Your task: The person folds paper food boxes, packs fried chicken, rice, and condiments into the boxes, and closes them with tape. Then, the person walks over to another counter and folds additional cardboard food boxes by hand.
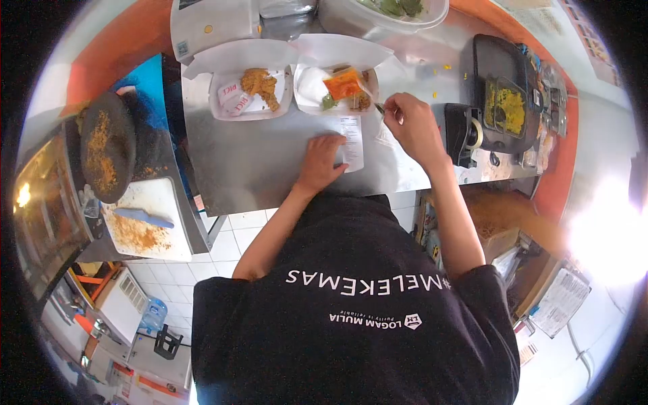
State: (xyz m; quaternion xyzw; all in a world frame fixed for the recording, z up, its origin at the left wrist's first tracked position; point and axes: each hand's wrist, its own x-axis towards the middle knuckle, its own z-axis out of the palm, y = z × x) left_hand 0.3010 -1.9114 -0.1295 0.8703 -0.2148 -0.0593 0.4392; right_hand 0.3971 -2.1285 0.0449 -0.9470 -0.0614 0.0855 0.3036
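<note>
My left hand rests on the metal counter with its fingers apart, touching the left edge of a printed paper receipt. My right hand is closed in a pinch just right of an open paper food box; a small dark thing shows at the fingertips, too small to name. That box holds white rice, an orange sauce packet, green leaves and brown food. Left of it, a second open box holds fried chicken and wrapped rice.
A black tape dispenser and a black tray with a container of yellow food stand at the right. Leaves fill a clear tub at the back. On the left are a stone mortar and a knife on a white cutting board.
</note>
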